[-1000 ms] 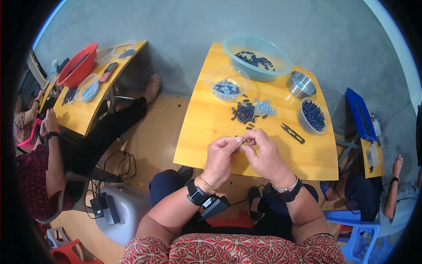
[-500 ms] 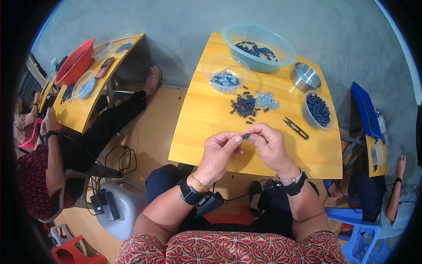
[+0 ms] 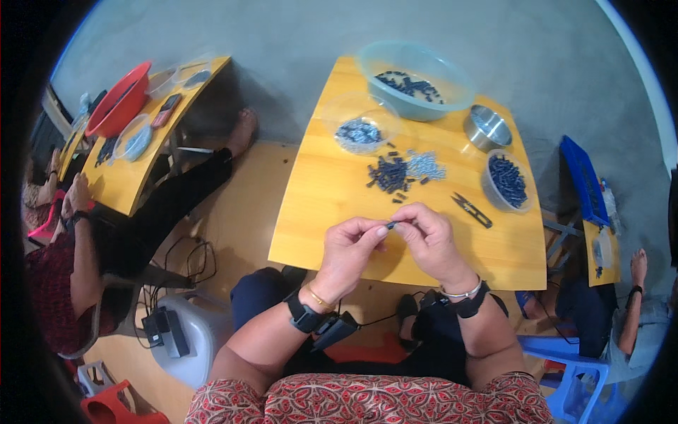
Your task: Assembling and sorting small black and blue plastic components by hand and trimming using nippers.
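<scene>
Plainly, the left hand (image 3: 353, 244) and right hand (image 3: 429, 240) meet above the near part of the yellow table (image 3: 311, 233), thumbs and forefingers pinched narrow on one small dark piece (image 3: 391, 225), whose exact shape is probably too blurred to judge. From it, loose black cylinders (image 3: 387, 174) lie at twelve o'clock, silvery bits (image 3: 428, 167) at one, a clear round tub (image 3: 492, 200) of black cylinders at two, and thread snips (image 3: 472, 210) just short of three.

Table (image 3: 311, 205) left: wide passage before clear bowl (image 3: 390, 128)
Middle: dark pile (image 3: 387, 174) and silver pile (image 3: 426, 165) block the way
Right: scissors (image 3: 474, 212), then tub (image 3: 506, 203), are obstacles
</scene>
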`<action>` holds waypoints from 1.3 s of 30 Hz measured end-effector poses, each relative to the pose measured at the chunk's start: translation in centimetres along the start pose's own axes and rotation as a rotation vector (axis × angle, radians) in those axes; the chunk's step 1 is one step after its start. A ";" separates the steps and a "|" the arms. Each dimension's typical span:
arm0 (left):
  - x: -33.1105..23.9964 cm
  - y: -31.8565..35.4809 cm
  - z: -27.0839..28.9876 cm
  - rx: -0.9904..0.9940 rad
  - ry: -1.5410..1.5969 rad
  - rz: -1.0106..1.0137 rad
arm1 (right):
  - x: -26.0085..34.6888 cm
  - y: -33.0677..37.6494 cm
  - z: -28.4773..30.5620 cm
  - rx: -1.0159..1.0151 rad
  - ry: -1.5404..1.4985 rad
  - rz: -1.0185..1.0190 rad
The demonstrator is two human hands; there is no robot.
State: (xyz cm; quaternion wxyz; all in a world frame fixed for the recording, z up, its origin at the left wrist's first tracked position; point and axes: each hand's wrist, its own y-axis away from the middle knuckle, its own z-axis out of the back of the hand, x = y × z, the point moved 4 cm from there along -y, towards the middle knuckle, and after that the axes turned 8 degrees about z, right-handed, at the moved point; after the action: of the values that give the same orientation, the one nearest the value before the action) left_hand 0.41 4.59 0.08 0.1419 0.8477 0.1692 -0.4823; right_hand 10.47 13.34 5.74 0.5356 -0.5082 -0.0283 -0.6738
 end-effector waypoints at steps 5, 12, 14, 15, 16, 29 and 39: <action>0.9 0.0 1.4 -0.053 0.081 0.088 | -0.4 -0.8 4.8 -0.244 0.256 -0.023; 0.5 -0.5 1.6 -0.116 0.112 0.057 | -5.6 -0.9 16.0 -0.422 0.752 -0.094; 0.5 -0.8 1.5 -0.111 0.125 0.058 | -5.6 -1.4 15.0 -0.338 0.774 0.051; 0.7 -0.7 1.5 -0.111 0.131 0.064 | -5.3 -1.7 13.6 -0.299 0.719 0.053; 0.6 -0.7 1.7 -0.113 0.129 0.064 | -4.8 -2.1 11.9 -0.264 0.665 0.057; 0.7 -0.7 1.8 -0.046 0.146 0.043 | -8.1 -4.3 4.2 0.316 0.701 0.024; 0.7 -0.7 1.8 -0.004 0.058 0.027 | -8.4 -3.6 4.4 0.274 0.652 -0.050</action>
State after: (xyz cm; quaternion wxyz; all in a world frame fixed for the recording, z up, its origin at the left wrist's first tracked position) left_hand -0.94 4.64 -1.42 0.1450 0.8633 0.1628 -0.4552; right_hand 9.93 23.22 3.70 0.5630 -0.1892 0.0416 -0.8034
